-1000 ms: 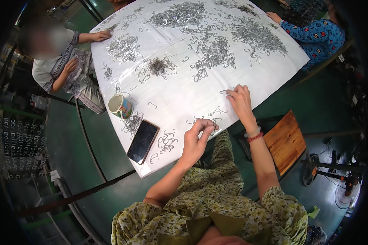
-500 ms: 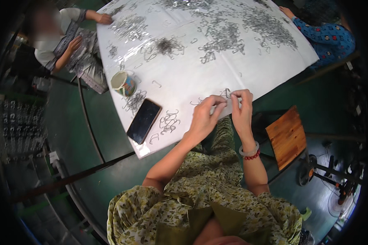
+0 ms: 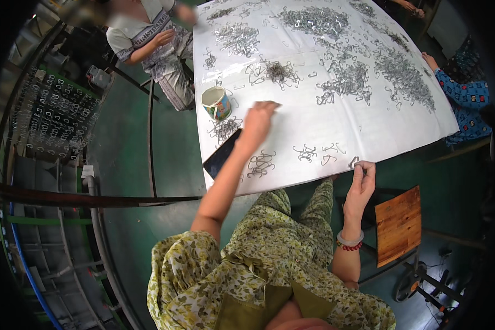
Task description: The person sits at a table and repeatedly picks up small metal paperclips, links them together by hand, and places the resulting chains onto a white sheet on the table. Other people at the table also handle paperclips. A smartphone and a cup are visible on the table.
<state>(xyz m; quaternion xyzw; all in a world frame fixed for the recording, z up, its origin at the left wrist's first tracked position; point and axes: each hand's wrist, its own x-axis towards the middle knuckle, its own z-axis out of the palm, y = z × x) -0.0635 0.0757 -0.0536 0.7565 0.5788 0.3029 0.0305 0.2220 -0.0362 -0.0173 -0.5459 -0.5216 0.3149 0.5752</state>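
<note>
At the table's near edge, my right hand [image 3: 361,186] is closed in a pinch on a small bent metal hook [image 3: 354,162]. My left hand [image 3: 258,122] is raised over the table beyond the phone, its fingers smeared by motion; whether they hold anything is unclear. Between the two hands lie a small group of loose hooks [image 3: 306,153] and a tangled cluster of hooks [image 3: 261,164]. A black phone [image 3: 221,154], partly hidden by my left forearm, lies near the left corner. Beyond it are a pile of hooks [image 3: 225,129] and a patterned cup [image 3: 216,103].
Large heaps of hooks [image 3: 313,22] cover the far part of the white-covered table [image 3: 291,124]. One person [image 3: 148,44] is at the left side, another in a blue patterned sleeve [image 3: 465,96] at the right. A wooden stool [image 3: 399,225] stands at my right.
My hands were together over the near edge; now they are apart. The left has swung left and farther over the table, while the right stays near the edge. The whole view has shifted.
</note>
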